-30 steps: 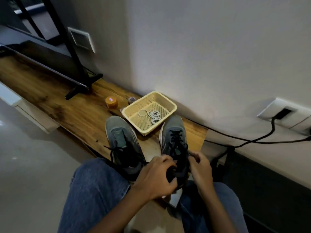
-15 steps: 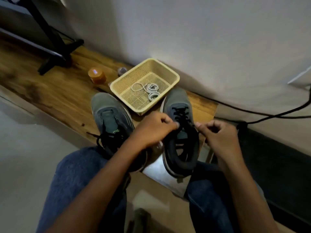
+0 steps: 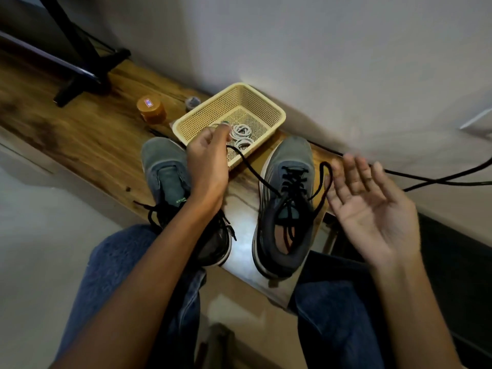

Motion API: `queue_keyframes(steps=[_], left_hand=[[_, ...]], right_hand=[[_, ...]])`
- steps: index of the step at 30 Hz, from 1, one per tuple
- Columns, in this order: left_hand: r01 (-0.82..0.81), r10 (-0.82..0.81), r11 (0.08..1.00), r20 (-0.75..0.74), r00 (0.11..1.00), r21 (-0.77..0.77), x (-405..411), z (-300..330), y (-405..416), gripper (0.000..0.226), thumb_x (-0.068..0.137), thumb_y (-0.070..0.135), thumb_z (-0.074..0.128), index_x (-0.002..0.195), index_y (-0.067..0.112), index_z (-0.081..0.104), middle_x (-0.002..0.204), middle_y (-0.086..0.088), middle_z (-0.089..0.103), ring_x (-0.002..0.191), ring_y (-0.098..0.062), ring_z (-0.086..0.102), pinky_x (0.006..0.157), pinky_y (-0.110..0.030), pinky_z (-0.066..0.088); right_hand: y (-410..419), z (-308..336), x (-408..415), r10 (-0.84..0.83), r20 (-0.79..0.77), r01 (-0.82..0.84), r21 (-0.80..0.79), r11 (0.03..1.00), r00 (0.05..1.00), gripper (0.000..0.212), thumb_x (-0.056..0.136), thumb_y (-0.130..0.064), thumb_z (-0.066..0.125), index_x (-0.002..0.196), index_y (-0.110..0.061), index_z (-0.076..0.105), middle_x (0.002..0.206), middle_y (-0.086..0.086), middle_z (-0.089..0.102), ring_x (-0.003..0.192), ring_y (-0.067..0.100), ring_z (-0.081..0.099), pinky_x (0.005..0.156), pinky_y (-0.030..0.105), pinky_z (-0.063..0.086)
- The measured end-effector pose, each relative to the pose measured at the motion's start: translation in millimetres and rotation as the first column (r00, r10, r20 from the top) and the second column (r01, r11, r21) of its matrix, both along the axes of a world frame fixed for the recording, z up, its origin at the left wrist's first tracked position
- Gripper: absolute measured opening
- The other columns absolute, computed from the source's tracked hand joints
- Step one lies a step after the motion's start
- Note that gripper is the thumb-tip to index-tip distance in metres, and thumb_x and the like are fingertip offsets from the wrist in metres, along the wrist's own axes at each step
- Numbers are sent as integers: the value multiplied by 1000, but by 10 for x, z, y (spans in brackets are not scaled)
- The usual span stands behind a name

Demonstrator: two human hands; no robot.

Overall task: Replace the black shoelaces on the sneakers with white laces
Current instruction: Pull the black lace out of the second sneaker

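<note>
Wooden planking along a pale wall carries the scene: a low bench where a seated person in jeans works on a pair of grey sneakers. Both shoes point toward the wall. The right sneaker has its black lace threaded through the eyelets but untied, one end drawn up and left across the gap to the left hand, which pinches it above the cream mesh basket. The right hand hangs spread, palm up, just beside the lace's other end, holding nothing. The left sneaker lies under the left forearm. White laces sit coiled in the basket, nearest the left hand, beyond both toes.
</note>
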State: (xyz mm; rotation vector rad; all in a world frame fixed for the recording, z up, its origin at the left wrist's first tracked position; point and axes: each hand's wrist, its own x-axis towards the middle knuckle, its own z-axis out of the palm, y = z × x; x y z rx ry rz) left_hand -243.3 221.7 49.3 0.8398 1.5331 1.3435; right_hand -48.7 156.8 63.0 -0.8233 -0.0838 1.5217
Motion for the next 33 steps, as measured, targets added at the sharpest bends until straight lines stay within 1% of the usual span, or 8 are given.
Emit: queue_keyframes(steps=[5,8,11,15,18,25,29,33], left_hand=[[-45,62,997,-364,929,54,54,-93,36,2,88,33,59,88,32,59,102,11,57,105,-12,53,97,-38,38],[96,-54,995,-693,719,23,112,-141,6,13,83,36,64,96,34,62,131,8,41,127,-10,26,101,-37,19],[441,-271,897,-771,576,14,158,-160,-34,18,81,38,66,99,36,62,131,12,46,121,-5,26,95,-33,14],[761,-542,620,-806,239,-191,229,-187,-139,26,82,37,70,106,36,62,122,14,59,119,-7,46,100,-32,27],[749,-495,639,-839,226,-175,269,-222,-191,24,82,34,72,104,32,64,112,11,64,101,-10,59,83,-32,48],[731,-427,669,-874,232,-133,314,-250,-206,16,88,35,64,99,22,64,102,6,64,90,-16,61,74,-38,50],[741,-478,659,-832,281,-128,293,-257,-192,14,89,33,64,97,22,63,101,7,63,87,-15,60,73,-34,48],[755,-512,642,-809,290,-135,281,-268,-179,13,91,32,61,98,22,59,101,6,63,89,-15,59,75,-36,48]], right_hand=[[1,-18,53,-164,-129,176,88,980,978,16,93,-13,48,105,-12,59,105,9,70,103,21,68,82,32,57],[-9,-111,48,-71,373,80,-9,997,925,15,93,-14,52,106,-16,58,99,3,69,88,17,69,72,27,57],[-24,-214,-30,195,856,-71,-184,980,478,19,89,-25,63,107,-24,58,104,-1,61,89,13,61,62,18,50],[-14,-378,-44,429,903,-255,-419,872,-14,32,81,-35,73,105,-19,58,102,4,58,93,16,57,71,24,47],[-34,-367,-1,470,877,-291,-426,857,99,25,83,-25,73,99,-10,60,83,4,68,70,8,62,54,14,44],[-48,-56,86,-135,505,104,89,991,853,18,86,-7,60,101,-17,60,85,-3,68,79,8,65,69,19,52],[-27,-97,100,-220,507,179,130,975,833,28,94,-9,52,120,-16,55,121,6,66,111,18,62,88,27,51],[-45,-177,35,-70,830,32,63,998,553,58,92,-28,55,145,-25,32,141,0,48,128,13,49,105,33,41]])
